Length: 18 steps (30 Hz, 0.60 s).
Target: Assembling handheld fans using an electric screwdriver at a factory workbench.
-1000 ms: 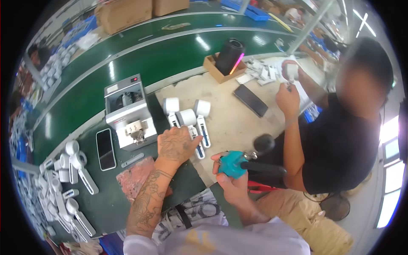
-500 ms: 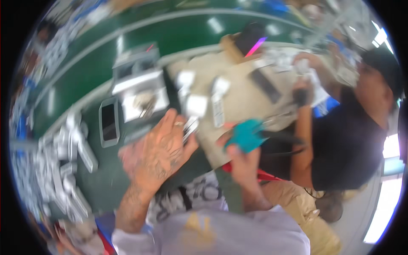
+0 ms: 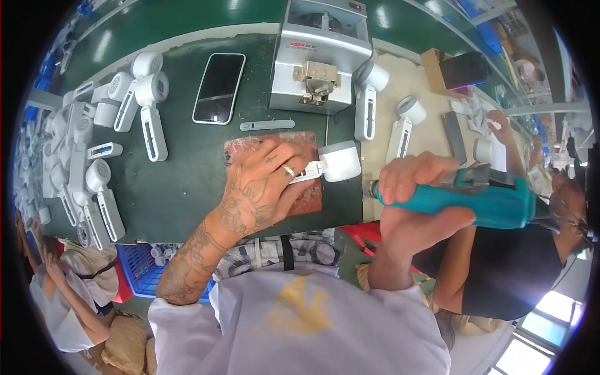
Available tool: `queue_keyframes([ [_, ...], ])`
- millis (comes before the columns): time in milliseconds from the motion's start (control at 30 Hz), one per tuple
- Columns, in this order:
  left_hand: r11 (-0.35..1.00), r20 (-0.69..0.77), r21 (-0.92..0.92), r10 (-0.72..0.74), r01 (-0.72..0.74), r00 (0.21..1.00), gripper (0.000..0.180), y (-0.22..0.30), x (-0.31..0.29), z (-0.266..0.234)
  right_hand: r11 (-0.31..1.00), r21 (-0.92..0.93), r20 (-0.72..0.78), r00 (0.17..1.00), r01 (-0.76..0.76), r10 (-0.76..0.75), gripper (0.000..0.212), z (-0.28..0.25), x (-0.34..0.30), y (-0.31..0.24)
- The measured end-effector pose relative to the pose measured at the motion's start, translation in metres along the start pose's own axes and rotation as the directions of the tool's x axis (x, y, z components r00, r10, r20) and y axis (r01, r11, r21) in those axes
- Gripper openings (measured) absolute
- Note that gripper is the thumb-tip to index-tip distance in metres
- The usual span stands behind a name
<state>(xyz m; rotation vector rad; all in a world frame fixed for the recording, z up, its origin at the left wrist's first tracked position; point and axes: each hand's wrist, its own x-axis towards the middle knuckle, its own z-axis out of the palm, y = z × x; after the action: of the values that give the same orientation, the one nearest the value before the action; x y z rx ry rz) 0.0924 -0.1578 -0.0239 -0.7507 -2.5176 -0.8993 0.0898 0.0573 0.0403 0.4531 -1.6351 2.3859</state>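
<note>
My left hand (image 3: 262, 186) is closed over the handle of a white handheld fan (image 3: 340, 161), its round head sticking out to the right. Beneath the hand and fan lies a worn reddish mat (image 3: 304, 204). My right hand (image 3: 407, 203) grips a teal electric screwdriver (image 3: 494, 206) held nearly level, its tip pointing left, a short gap from the fan head. Beyond the mat are a slim grey strip (image 3: 267, 125) and a silver screw feeder (image 3: 320, 57). More white fans (image 3: 365, 103) stand or lie just right of the feeder.
A phone (image 3: 219, 89) lies on the green table at the back. Several white fans (image 3: 100, 187) are heaped at the left. A blue crate (image 3: 140, 272) sits below the front edge. On the right, a person in black (image 3: 506, 269) works close by, near a dark box (image 3: 464, 69).
My view has swung and sharpened. The screwdriver has come round to lie level, pointing left towards the fan. My left hand still holds the fan, now over the mat.
</note>
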Motion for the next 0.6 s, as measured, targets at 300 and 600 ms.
queue_keyframes([
  [300,0.987,0.3,-0.079,-0.112,0.142,0.947,0.035,-0.018,0.024,-0.02,0.984,-0.155,-0.002,0.996,0.085,-0.086,0.072,0.051,0.087,0.042],
  [600,0.997,0.128,-0.046,-0.063,0.069,0.99,0.044,-0.017,0.012,-0.004,0.952,-0.211,0.12,0.972,0.224,-0.202,0.049,0.047,0.111,0.089],
])
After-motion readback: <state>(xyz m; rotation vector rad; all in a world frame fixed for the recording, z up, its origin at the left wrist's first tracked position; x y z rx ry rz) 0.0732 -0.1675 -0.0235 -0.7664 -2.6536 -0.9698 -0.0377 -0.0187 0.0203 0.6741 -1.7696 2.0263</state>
